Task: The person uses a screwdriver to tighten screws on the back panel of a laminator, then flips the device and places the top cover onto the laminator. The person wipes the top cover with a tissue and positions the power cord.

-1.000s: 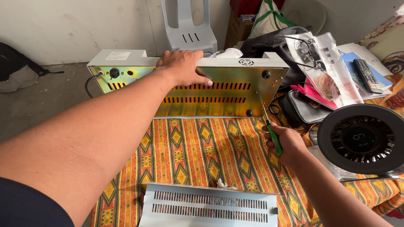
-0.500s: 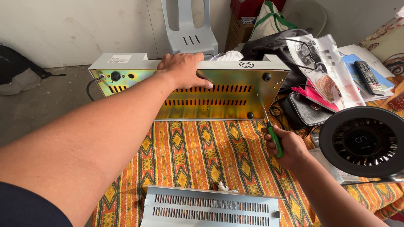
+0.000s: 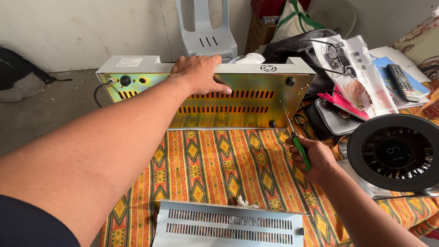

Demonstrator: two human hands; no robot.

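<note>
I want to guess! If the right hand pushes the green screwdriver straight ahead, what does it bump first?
Probably the metal box's gold underside: the screwdriver in the right hand already points at its lower right corner.

Left hand [image 3: 197,73] lies flat, outstretched; right hand [image 3: 313,158] fisted in a grip.

Bare patterned cloth [image 3: 219,164] between metal chassis [image 3: 238,107] and vented cover [image 3: 228,224]; right crowded.
</note>
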